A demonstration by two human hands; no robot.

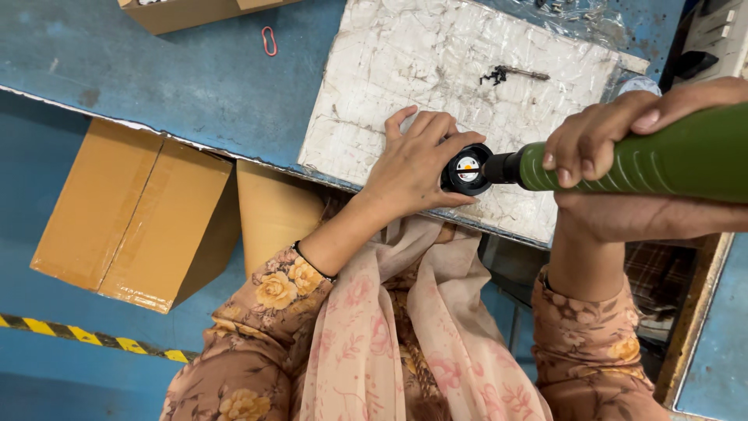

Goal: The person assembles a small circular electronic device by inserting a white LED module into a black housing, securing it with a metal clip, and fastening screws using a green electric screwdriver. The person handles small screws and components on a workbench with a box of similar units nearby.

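My left hand [417,164] grips a small round black part [466,169] with a white and orange centre, holding it down on a scuffed white board [436,70]. My right hand [623,175] is wrapped around a green electric screwdriver [662,160]. Its black tip presses into the centre of the round part from the right. A small heap of dark screws [495,75] lies on the board, farther away from me.
The white board rests on a blue workbench [195,78]. A red loop clip [269,40] lies on the bench top left, near a cardboard box [183,12]. Brown cartons [132,210] stand on the floor below, beside yellow-black floor tape [78,335].
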